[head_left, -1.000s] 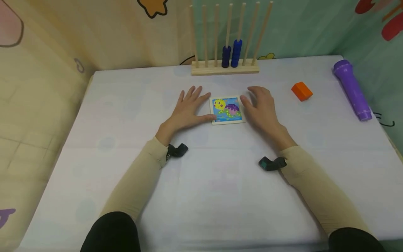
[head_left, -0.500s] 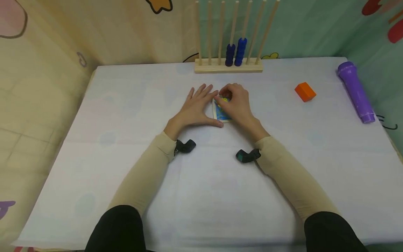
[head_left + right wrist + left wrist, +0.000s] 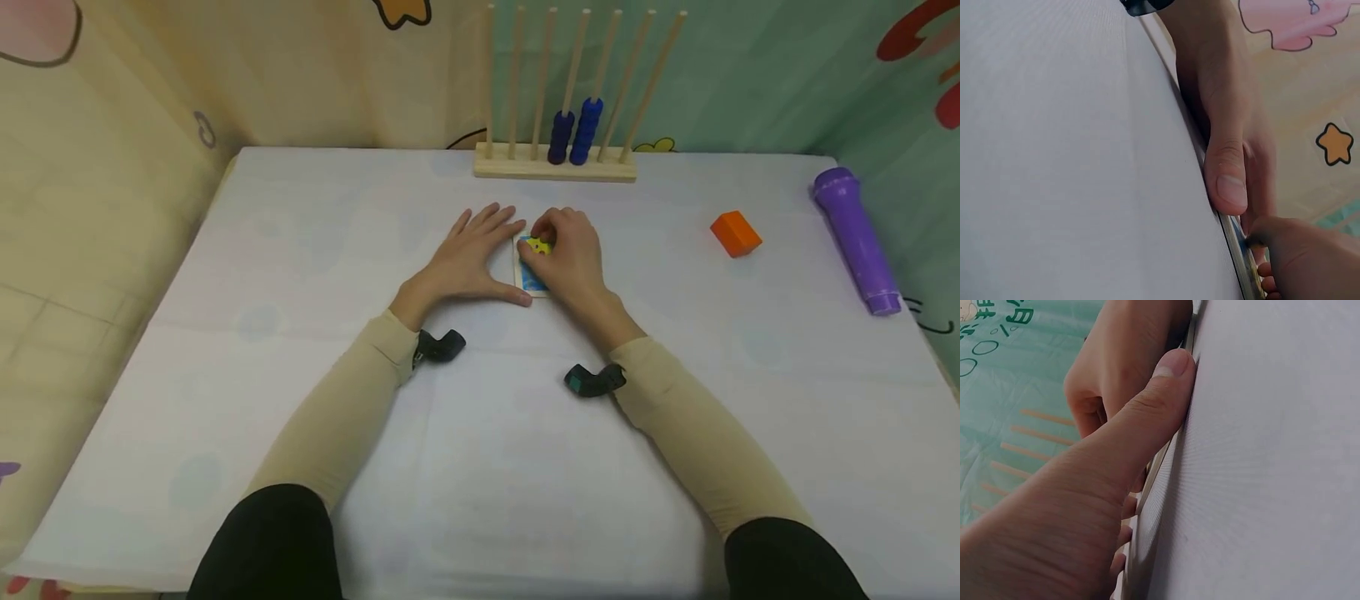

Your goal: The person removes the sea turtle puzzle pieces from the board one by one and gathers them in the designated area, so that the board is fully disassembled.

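Note:
A small square picture puzzle (image 3: 533,281) with a pale frame and blue picture lies flat on the white table, mostly hidden by my right hand. My left hand (image 3: 471,262) is spread along its left side, index fingertip near the top corner and thumb at the bottom corner. My right hand (image 3: 573,257) is over the puzzle with curled fingers. Its thumb and index finger pinch the yellow turtle-head piece (image 3: 538,246) near the upper left. In the right wrist view the puzzle's edge (image 3: 1241,256) shows low beside my left thumb (image 3: 1232,187).
A wooden peg rack (image 3: 555,167) with dark blue and blue beads on two rods stands at the table's back edge. An orange block (image 3: 737,233) lies to the right. Beyond it a purple flashlight-shaped thing (image 3: 857,242) lies along the right edge. Patterned curtains surround the table.
My right hand has come left from beside the puzzle onto it, and its fingers have closed at the yellow part. My left hand stays spread at the puzzle's left side. The head view has shifted slightly.

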Motion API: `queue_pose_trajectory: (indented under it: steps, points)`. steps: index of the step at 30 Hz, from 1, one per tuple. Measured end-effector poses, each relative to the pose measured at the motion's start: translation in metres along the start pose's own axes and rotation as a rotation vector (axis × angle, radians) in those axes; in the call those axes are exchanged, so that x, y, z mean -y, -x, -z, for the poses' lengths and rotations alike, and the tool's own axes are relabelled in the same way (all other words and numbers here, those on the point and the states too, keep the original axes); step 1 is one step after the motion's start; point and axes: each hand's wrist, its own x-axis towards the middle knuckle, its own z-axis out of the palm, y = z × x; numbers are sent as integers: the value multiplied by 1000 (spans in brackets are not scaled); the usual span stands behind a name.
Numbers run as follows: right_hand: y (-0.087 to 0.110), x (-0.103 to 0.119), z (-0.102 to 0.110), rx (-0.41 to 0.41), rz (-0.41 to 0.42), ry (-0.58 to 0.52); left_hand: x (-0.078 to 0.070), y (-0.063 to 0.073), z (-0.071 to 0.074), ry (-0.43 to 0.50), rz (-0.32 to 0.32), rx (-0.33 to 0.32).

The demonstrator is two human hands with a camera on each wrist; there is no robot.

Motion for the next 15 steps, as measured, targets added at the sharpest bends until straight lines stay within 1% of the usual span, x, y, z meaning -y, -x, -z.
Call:
queue_pose_trajectory:
  steps: [4,8,11,15]
  points:
    - [-3,4,1,10,-33,41,-1,-1,0,4,-4,-10]
    - [-3,6,-1,42,-72,58,-1,0,0,4,2,0]
    - [-3,5,-1,55,-80,66,-2,1,0,5,1,3]
    - [-7,4,2,51,-79,67,-3,-1,0,13,-5,-14]
